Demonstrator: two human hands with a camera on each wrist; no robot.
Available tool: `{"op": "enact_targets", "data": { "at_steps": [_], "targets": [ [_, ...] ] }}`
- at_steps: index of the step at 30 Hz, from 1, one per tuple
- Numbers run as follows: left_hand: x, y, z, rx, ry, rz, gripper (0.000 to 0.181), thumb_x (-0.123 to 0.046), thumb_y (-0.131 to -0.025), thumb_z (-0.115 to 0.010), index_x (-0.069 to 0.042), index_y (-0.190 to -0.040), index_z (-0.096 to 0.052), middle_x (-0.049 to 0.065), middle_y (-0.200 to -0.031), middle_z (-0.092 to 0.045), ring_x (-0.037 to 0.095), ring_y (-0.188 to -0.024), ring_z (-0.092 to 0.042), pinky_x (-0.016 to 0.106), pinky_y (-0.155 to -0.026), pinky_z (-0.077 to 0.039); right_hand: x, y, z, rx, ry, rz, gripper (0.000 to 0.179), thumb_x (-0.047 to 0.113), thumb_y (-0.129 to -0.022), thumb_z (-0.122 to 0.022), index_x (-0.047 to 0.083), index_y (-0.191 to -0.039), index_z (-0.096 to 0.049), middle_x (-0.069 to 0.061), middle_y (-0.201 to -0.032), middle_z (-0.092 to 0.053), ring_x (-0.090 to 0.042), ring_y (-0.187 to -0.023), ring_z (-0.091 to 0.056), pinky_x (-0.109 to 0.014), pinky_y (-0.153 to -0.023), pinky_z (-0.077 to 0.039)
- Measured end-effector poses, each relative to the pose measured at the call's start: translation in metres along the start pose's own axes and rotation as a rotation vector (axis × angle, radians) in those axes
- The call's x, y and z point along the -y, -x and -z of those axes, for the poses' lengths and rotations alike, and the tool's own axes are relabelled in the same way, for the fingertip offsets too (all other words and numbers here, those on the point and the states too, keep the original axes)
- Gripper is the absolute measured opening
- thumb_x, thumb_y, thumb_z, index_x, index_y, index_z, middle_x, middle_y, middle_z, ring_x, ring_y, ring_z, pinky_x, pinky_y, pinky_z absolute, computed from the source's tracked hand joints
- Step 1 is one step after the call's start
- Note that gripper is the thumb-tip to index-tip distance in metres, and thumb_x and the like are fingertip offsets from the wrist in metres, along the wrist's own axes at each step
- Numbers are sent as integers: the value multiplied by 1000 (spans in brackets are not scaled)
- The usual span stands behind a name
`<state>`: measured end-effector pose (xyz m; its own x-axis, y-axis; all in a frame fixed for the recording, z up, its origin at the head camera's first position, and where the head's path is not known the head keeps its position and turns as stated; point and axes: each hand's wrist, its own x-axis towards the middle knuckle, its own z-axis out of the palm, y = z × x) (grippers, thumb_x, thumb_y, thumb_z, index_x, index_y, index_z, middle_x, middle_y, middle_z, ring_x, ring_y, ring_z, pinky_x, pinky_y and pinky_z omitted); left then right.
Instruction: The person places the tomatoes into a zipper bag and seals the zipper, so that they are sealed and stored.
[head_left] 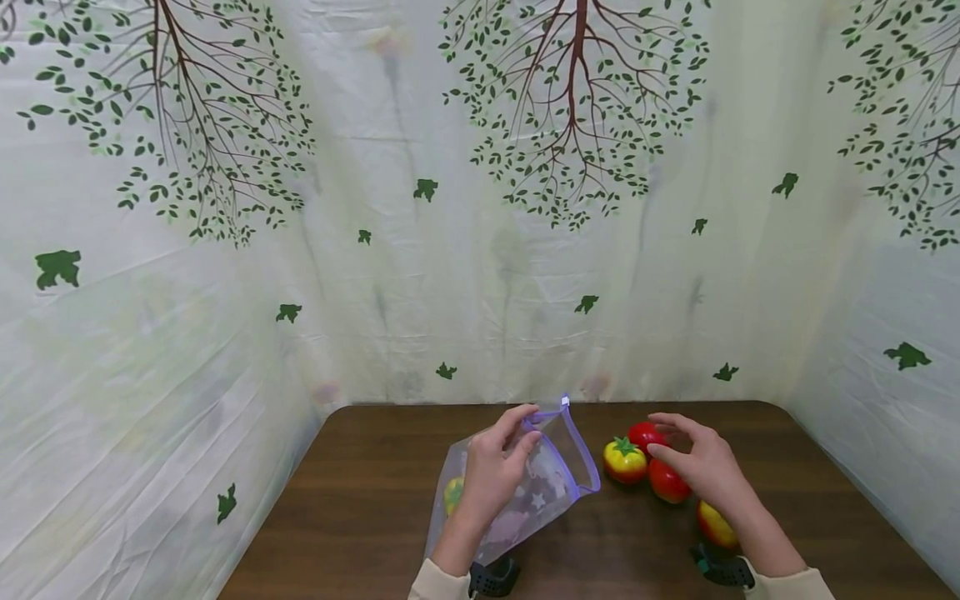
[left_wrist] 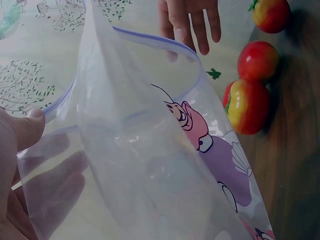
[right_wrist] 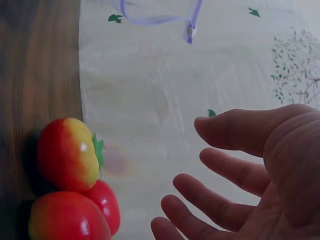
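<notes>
Beside tomatoes point(head_left: 625, 468), the empty right hand point(head_left: 708, 467) hovers, loosely spread; the left hand point(head_left: 491, 471) pinches the bag point(head_left: 538, 500), best held gaping.

Nearest fruit point(head_left: 716, 527) partly hidden, trees point(head_left: 580, 33) cropped

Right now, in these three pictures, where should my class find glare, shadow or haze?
Head view: soft light, no hard-edged shadows on the backdrop cloth; left wrist view: milky sheen across the translucent bag; right wrist view: small bright glints on the glossy fruits, dark shadow beside them on the table.
</notes>
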<state>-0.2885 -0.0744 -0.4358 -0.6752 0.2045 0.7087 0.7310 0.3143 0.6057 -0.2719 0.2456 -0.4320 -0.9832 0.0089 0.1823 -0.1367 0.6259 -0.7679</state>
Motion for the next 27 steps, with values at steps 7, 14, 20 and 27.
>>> {"op": "enact_targets", "data": {
  "at_steps": [7,14,20,27],
  "targets": [
    [-1,0,-1,-4,-11,2,36,-21,-97,-69,-27,-132,-63,-2,-113,-73,8,-80,-61,28,-76,-57,-6,-2,1,37,16,-53,58,32,-89,-77,10,-140,-57,-21,-131,-62,-43,-118,-56,-58,-88,-53],
    [-1,0,-2,-2,-29,4,34,-23,-97,-69,-22,-131,-64,-5,-111,-73,7,-78,-59,25,-71,-55,-15,-4,0,70,43,-66,58,29,-89,-77,8,-139,-56,-22,-131,-61,-44,-118,-55,-54,-84,-55],
    [-1,0,-2,-1,-24,3,33,-22,-97,-69,-21,-130,-65,-6,-114,-72,8,-81,-60,27,-76,-56,-22,-6,-1,83,66,-83,61,29,-88,-78,6,-140,-55,-26,-133,-59,-46,-118,-54,-51,-81,-57],
    [-1,0,-2,-5,-16,-9,34,-21,-97,-69,-22,-131,-64,-4,-116,-72,8,-83,-63,30,-79,-58,-31,-9,-3,92,86,-96,59,27,-88,-79,5,-139,-56,-28,-133,-58,-47,-117,-55,-51,-82,-57]
  ]
}}
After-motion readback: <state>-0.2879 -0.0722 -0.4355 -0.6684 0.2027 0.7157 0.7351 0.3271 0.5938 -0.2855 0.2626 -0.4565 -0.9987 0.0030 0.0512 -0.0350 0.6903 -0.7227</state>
